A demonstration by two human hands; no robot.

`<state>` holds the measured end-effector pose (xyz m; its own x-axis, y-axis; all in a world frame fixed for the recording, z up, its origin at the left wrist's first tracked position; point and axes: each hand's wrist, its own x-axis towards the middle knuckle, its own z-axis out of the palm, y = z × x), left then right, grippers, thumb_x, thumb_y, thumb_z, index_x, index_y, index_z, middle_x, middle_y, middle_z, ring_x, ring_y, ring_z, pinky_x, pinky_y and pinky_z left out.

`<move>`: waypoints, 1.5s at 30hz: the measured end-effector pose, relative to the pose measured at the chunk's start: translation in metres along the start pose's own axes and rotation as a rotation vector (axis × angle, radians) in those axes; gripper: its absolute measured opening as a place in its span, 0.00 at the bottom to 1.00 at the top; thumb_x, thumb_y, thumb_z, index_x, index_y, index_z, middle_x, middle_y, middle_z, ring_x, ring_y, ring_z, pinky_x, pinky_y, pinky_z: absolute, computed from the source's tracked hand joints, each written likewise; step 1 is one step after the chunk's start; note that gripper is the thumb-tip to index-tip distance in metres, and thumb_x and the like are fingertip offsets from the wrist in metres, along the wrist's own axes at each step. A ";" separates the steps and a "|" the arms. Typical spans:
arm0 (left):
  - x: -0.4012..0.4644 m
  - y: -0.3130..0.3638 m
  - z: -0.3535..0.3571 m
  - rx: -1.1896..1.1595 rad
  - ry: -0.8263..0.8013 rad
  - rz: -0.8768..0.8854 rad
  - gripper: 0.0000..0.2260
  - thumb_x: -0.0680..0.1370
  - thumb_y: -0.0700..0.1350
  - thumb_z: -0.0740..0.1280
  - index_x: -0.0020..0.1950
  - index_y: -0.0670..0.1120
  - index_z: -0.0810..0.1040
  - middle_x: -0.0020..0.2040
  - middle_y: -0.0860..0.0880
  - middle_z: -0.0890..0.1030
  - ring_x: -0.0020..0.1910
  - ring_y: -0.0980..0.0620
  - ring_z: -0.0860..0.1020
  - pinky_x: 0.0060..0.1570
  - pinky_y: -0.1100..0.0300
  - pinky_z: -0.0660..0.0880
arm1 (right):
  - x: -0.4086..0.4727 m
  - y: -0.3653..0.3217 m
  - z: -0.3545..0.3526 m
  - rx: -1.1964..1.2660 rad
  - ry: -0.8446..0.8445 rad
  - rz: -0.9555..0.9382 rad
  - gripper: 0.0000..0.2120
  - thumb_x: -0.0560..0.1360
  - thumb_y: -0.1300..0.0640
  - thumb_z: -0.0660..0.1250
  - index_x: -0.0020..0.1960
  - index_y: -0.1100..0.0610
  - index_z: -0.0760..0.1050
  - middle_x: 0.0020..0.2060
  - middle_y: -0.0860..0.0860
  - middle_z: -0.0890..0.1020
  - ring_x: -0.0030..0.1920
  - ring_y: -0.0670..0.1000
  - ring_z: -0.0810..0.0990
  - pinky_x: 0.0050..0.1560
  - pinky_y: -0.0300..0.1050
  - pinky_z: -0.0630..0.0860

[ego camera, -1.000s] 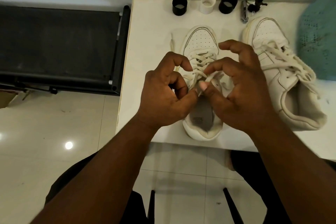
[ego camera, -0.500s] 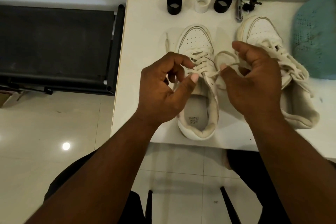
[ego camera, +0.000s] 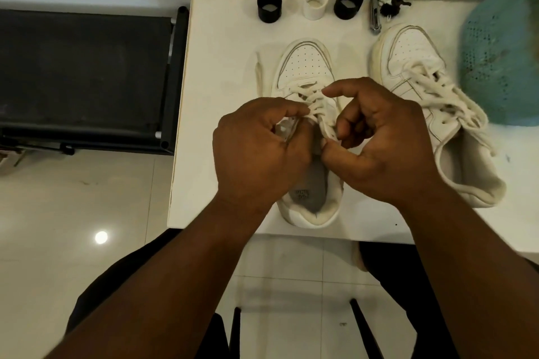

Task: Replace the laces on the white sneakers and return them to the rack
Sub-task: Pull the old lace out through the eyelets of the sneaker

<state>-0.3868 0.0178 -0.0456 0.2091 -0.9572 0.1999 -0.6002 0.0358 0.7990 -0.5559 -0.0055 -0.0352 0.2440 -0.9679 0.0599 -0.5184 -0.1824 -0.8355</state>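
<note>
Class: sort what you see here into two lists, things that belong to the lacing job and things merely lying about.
Job: left sneaker, its lace, right sneaker, left hand, right hand.
Lying about: two black rings, white ring, teal basket.

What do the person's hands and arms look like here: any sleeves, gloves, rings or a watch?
Both forearms are bare to the frame edge, with no sleeves showing. The left hand and right hand wear no gloves, and no rings, watch or wristband are visible. Fingernails are short. Dark clothing covers the lap below.
</note>
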 end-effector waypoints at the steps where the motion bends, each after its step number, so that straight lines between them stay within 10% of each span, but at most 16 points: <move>1: 0.001 0.001 0.000 -0.040 -0.005 -0.047 0.06 0.75 0.51 0.74 0.49 0.52 0.87 0.44 0.62 0.84 0.42 0.61 0.82 0.45 0.68 0.78 | 0.000 0.001 0.001 0.005 0.005 0.008 0.24 0.66 0.56 0.74 0.61 0.51 0.78 0.33 0.49 0.79 0.33 0.51 0.79 0.37 0.50 0.79; 8: 0.016 -0.001 0.001 -0.579 -0.032 -0.655 0.09 0.75 0.37 0.71 0.38 0.50 0.82 0.39 0.48 0.85 0.37 0.52 0.82 0.40 0.56 0.78 | 0.000 0.003 0.003 0.079 0.018 0.045 0.23 0.65 0.60 0.72 0.60 0.53 0.78 0.30 0.49 0.77 0.31 0.52 0.77 0.36 0.49 0.78; 13: 0.013 -0.009 -0.004 -0.286 -0.267 -0.138 0.14 0.72 0.50 0.71 0.57 0.51 0.83 0.54 0.56 0.83 0.53 0.58 0.79 0.48 0.63 0.77 | 0.001 0.003 0.004 0.080 0.001 0.009 0.23 0.66 0.60 0.73 0.60 0.52 0.76 0.30 0.50 0.77 0.31 0.52 0.77 0.35 0.51 0.78; 22: 0.008 -0.007 0.000 0.024 -0.048 0.040 0.09 0.78 0.51 0.71 0.45 0.47 0.84 0.47 0.54 0.84 0.49 0.55 0.81 0.51 0.58 0.76 | 0.002 0.005 0.005 0.100 -0.002 0.007 0.23 0.65 0.61 0.72 0.60 0.55 0.77 0.30 0.51 0.76 0.31 0.52 0.76 0.34 0.50 0.77; 28: 0.019 -0.010 -0.005 -0.457 -0.020 -0.570 0.15 0.83 0.51 0.67 0.41 0.45 0.81 0.38 0.45 0.81 0.39 0.57 0.78 0.44 0.59 0.76 | 0.002 0.006 0.007 0.127 0.001 0.036 0.20 0.64 0.61 0.71 0.56 0.53 0.79 0.29 0.50 0.76 0.26 0.47 0.71 0.30 0.37 0.70; 35: 0.010 -0.014 -0.003 -0.084 -0.251 0.068 0.16 0.73 0.56 0.73 0.58 0.51 0.84 0.65 0.53 0.79 0.68 0.52 0.74 0.66 0.47 0.72 | 0.001 0.006 0.004 0.103 0.008 0.007 0.19 0.66 0.53 0.70 0.57 0.53 0.79 0.29 0.50 0.76 0.27 0.49 0.72 0.29 0.37 0.70; 45: 0.005 -0.013 -0.004 0.120 -0.131 0.201 0.08 0.74 0.51 0.74 0.50 0.50 0.88 0.64 0.51 0.82 0.65 0.46 0.76 0.62 0.44 0.74 | 0.001 0.006 0.006 0.117 0.008 0.006 0.18 0.67 0.56 0.71 0.56 0.54 0.79 0.29 0.51 0.76 0.27 0.48 0.72 0.31 0.34 0.69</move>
<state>-0.3750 0.0139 -0.0534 -0.0201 -0.9637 0.2664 -0.7087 0.2016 0.6761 -0.5542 -0.0065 -0.0432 0.2345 -0.9703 0.0587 -0.4207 -0.1557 -0.8937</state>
